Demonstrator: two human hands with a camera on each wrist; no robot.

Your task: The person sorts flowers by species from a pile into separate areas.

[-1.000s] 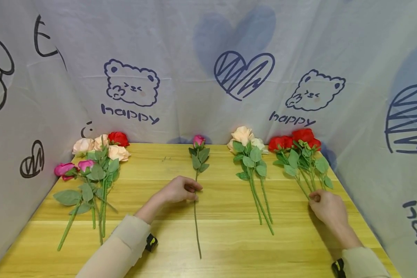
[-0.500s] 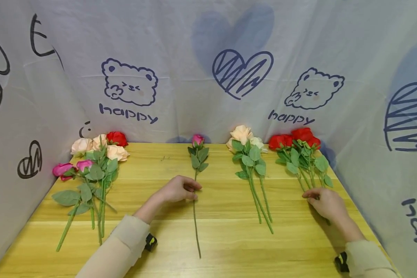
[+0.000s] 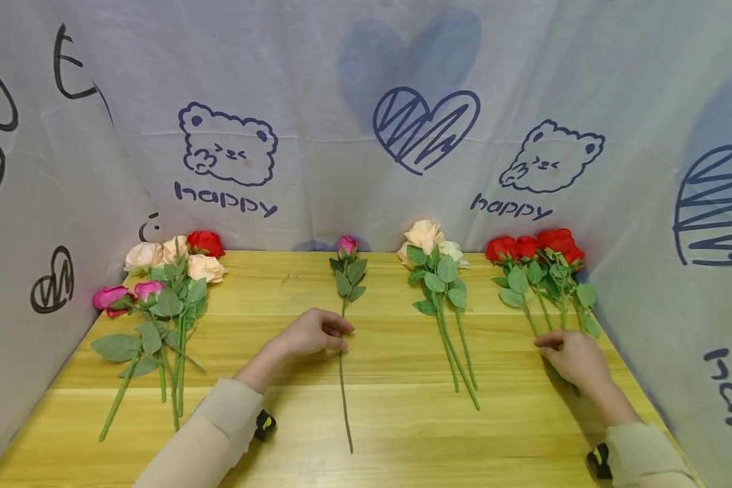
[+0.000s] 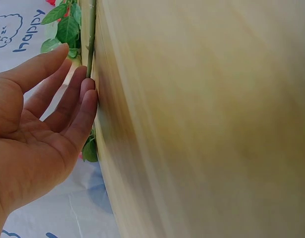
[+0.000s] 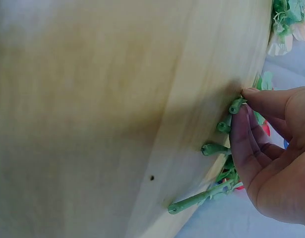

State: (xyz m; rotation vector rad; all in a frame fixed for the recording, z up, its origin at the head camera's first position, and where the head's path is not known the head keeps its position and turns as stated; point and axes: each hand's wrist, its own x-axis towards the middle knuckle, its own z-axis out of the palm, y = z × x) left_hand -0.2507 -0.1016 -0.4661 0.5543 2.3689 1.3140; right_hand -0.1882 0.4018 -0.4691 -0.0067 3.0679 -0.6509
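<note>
Woodgrain tabletop (image 3: 415, 444); left hand (image 3: 314, 332) relaxed at thin stem (image 3: 344, 403); right hand (image 3: 575, 357) pinching green stem (image 5: 236, 106).

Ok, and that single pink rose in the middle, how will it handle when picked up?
Probably light: the pink rose is just a small bud, a few leaves and a thin stem. The stem likely flexes a little, lying slightly curved. It may dip bud-first, with bud and leaves gathered at one end.
</note>
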